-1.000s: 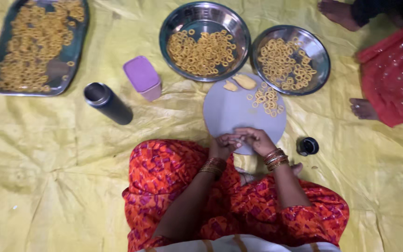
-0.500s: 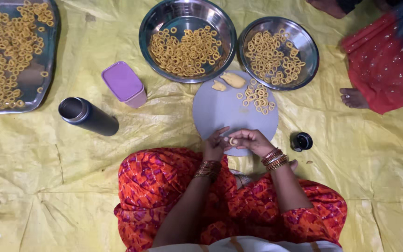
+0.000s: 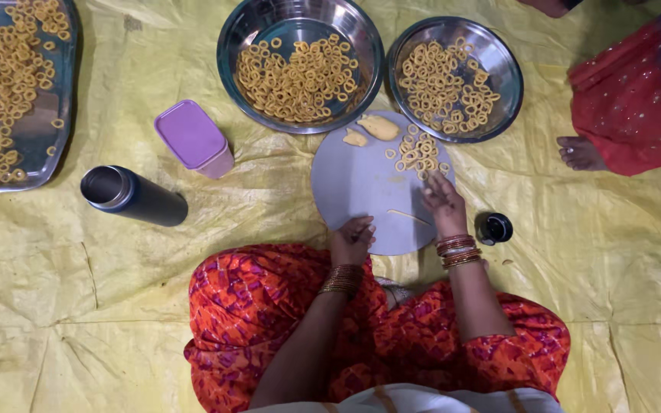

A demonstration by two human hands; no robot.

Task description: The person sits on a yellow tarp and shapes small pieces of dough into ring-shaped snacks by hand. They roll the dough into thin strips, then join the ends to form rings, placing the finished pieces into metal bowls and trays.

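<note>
A round grey board lies in front of my knees. At its far edge sit two lumps of yellow dough and a small heap of dough rings. A thin rolled dough strip lies near the board's right side. My right hand reaches over the board, fingers just below the heap of rings; whether it holds a ring I cannot tell. My left hand rests curled at the board's near edge, with nothing visible in it.
Two steel bowls of dough rings stand beyond the board. A steel tray of rings is at far left. A purple-lidded box, a dark flask and a small black cap lie on the yellow sheet. Another person's foot is at right.
My hands were together at the board's near edge; now the right hand has reached forward to the rings while the left stays back. The view has shifted, so things appear further left.
</note>
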